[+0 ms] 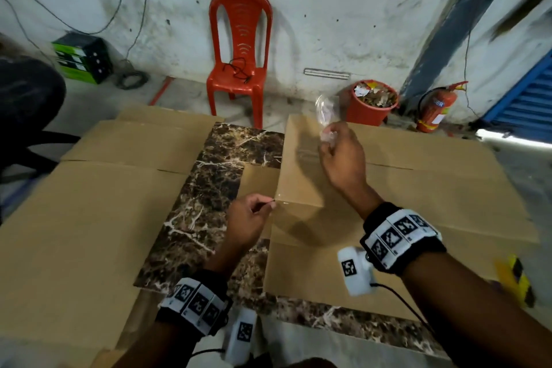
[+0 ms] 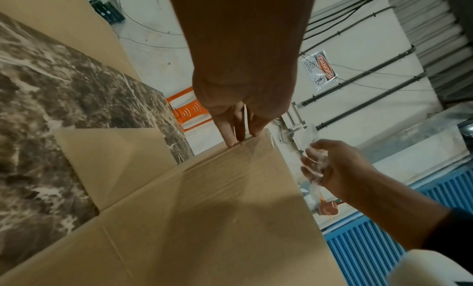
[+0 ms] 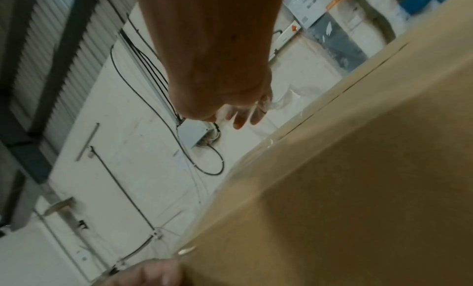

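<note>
Where pinched by left hand (image 1: 248, 218), clear glossy tape (image 1: 328, 135) (far end wadded, gripped in right hand (image 1: 343, 158)).

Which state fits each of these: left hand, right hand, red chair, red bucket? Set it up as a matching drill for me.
Things:
1. left hand
2. right hand
3. red chair
4. red bucket

States:
A. full of scraps
B. pinches the corner of the cardboard flap
C. has a black cord lying on its seat
D. holds crumpled clear plastic

Pairs: 1-B, 2-D, 3-C, 4-A
</note>
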A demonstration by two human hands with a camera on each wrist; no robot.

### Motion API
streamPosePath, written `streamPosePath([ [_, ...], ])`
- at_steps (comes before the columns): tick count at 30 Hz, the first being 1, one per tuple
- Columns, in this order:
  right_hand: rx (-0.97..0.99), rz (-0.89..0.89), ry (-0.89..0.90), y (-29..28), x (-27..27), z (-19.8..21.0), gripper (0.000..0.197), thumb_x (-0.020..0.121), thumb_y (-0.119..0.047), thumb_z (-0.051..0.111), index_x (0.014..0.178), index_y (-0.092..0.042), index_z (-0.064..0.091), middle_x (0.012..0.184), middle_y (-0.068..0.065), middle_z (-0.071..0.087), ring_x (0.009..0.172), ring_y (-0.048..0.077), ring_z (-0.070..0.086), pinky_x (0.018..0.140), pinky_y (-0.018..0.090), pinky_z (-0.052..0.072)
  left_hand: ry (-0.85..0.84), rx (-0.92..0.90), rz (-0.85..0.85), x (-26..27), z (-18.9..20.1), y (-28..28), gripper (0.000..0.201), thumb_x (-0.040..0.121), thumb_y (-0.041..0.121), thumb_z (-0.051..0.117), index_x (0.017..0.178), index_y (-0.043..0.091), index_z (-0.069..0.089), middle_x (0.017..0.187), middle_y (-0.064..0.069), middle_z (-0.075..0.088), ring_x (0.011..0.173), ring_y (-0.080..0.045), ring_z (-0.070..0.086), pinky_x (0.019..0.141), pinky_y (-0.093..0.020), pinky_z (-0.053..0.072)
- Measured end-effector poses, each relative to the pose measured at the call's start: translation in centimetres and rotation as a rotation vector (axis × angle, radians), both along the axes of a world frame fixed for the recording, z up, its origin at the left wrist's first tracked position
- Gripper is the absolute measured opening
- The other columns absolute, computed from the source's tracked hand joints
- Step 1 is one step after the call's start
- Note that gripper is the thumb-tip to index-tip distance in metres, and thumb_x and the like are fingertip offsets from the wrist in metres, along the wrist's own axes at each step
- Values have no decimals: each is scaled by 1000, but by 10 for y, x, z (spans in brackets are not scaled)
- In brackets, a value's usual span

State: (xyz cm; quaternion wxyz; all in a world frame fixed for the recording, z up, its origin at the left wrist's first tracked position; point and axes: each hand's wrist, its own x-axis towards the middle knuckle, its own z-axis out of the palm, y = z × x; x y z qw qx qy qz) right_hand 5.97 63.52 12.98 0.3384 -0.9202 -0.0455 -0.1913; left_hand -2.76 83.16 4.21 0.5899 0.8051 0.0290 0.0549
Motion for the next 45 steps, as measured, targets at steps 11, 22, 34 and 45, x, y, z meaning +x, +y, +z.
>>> streamPosePath([
  [11, -419, -72, 149, -5, -28, -42, 47, 88, -40, 36, 120, -13, 58, 115, 17, 54, 102, 34, 49, 83, 41, 41, 155, 11, -192, -10, 25, 12, 14, 91, -1, 61, 80, 1, 70, 75, -17, 71, 65, -18, 68, 62, -27, 58],
  [22, -387, -111, 135, 0, -28, -41, 33, 97, -38, 44, 124, -22, 55, 116, 16, 57, 102, 35, 51, 84, 46, 48, 120, -314, -36, 45, 93, 47, 16, 94, 0, 54, 80, -2, 61, 65, -11, 60, 67, -26, 59, 58, -31, 47],
  [34, -19, 34, 114, 12, 15, 20, 21, 93, -10, 56, 109, -16, 68, 98, 4, 71, 85, 23, 65, 67, 22, 45, -21, -64, -187, 102, 54, 11, 14, 82, 6, 75, 83, 9, 62, 71, 11, 67, 69, -4, 65, 63, -21, 46],
  [45, 99, 120, 102, 42, 26, -9, 62, 79, -42, 40, 126, -6, 58, 119, 10, 65, 104, 22, 59, 89, 31, 46, -259, 302, -235, 142, 31, -1, 7, 83, 9, 73, 86, 15, 75, 87, 4, 65, 75, -11, 61, 70, -24, 47],
])
